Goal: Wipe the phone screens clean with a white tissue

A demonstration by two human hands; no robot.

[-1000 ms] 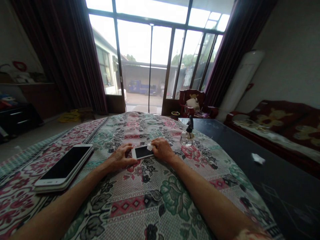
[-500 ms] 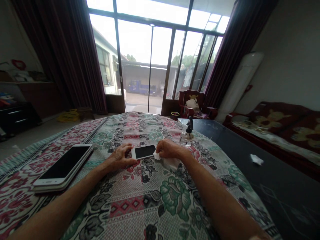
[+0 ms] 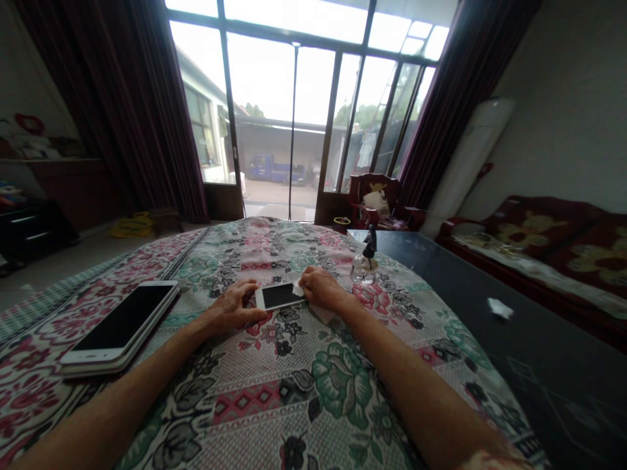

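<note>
A white smartphone (image 3: 278, 296) with a dark screen lies face up on the flowered tablecloth (image 3: 274, 391). My left hand (image 3: 235, 305) grips its left end, thumb at the near edge and fingers at the far edge. Bunched in the fingers of my right hand (image 3: 321, 287) is a white tissue (image 3: 297, 288), pressed on the right part of the screen. A loose end of the tissue hangs below that hand. Left of my left forearm, a larger white phone (image 3: 122, 321) rests on top of another flat item.
Beyond my right hand stands a clear bottle with a black spray top (image 3: 369, 243). A crumpled white tissue (image 3: 500, 308) lies on the dark table (image 3: 548, 346) at the right. Further back are a wooden sofa (image 3: 533, 228), a chair (image 3: 375, 196) and glass doors.
My right hand has moved a little left and away from me, carrying the tissue from the phone's right end onto its screen. My left hand keeps its hold.
</note>
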